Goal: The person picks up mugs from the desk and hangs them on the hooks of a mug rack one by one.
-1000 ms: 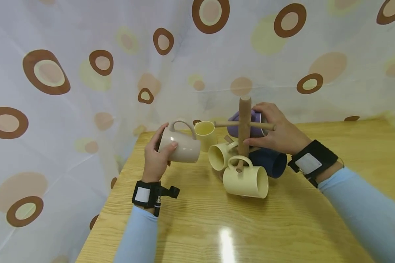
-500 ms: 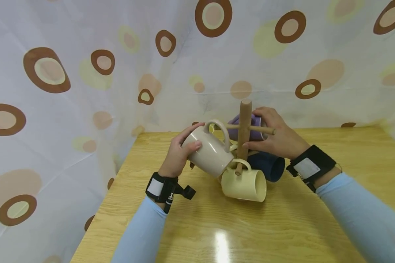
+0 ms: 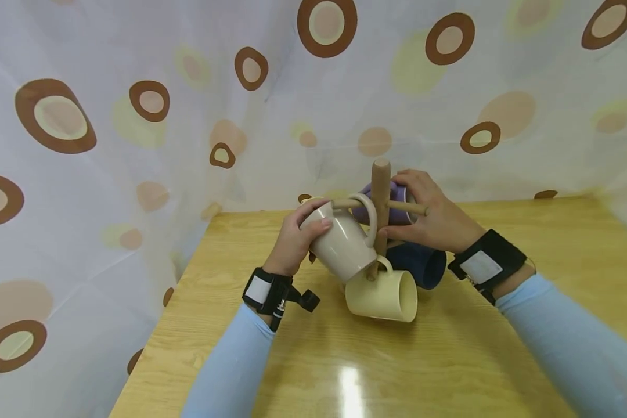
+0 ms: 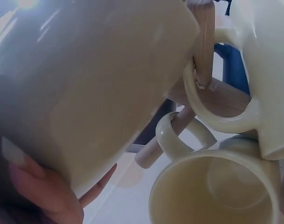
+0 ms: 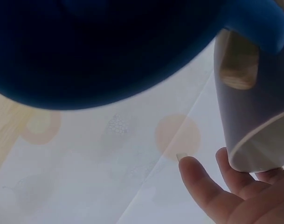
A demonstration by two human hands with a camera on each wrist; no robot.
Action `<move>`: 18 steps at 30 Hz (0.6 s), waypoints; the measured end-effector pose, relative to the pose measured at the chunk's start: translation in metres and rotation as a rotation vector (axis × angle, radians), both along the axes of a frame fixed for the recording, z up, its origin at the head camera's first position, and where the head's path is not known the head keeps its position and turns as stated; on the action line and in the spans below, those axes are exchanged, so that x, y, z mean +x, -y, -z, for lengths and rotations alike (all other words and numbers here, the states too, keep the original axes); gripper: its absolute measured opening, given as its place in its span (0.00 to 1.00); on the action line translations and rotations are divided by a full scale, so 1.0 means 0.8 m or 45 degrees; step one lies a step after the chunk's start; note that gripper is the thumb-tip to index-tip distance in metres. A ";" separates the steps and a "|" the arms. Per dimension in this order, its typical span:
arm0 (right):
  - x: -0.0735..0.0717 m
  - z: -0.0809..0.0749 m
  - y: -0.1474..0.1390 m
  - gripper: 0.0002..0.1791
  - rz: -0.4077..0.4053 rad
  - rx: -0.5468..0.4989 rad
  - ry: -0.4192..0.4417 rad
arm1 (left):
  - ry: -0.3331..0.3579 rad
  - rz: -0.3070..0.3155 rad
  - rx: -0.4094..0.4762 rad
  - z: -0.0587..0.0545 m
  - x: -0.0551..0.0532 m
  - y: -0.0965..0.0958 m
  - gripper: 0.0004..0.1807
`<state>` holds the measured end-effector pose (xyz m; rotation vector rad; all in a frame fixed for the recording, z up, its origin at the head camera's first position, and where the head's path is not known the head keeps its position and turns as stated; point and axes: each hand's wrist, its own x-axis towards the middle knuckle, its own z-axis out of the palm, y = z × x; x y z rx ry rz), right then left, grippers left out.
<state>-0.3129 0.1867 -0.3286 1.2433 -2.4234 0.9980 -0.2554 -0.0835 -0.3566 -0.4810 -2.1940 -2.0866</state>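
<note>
My left hand [image 3: 295,238] grips a beige mug [image 3: 342,244] by its body, tilted with the handle up. A left-pointing peg [image 3: 345,204] of the wooden mug tree [image 3: 381,180] shows within that handle's loop. My right hand [image 3: 423,212] is at the far side of the tree, fingers round the rim end of a purple mug [image 3: 399,197], thumb by the post. In the right wrist view fingers [image 5: 202,186] lie under the purple mug [image 5: 253,112]. Lower pegs carry a cream mug [image 3: 381,296], a navy mug [image 3: 420,264] and another cream mug [image 4: 211,196], hidden in the head view.
The wooden table [image 3: 292,360] carries the tree near its back edge. A pale yellow cup [image 3: 313,201] behind the beige mug is mostly hidden. A patterned curtain [image 3: 271,133] hangs behind and on the left.
My left hand has moved right, bringing the beige mug from left of the tree to its left peg and tilting it. My right hand stays at the purple mug.
</note>
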 end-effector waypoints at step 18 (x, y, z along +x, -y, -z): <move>0.009 -0.010 -0.003 0.49 0.134 0.128 0.164 | -0.003 0.132 -0.084 -0.002 -0.020 0.007 0.27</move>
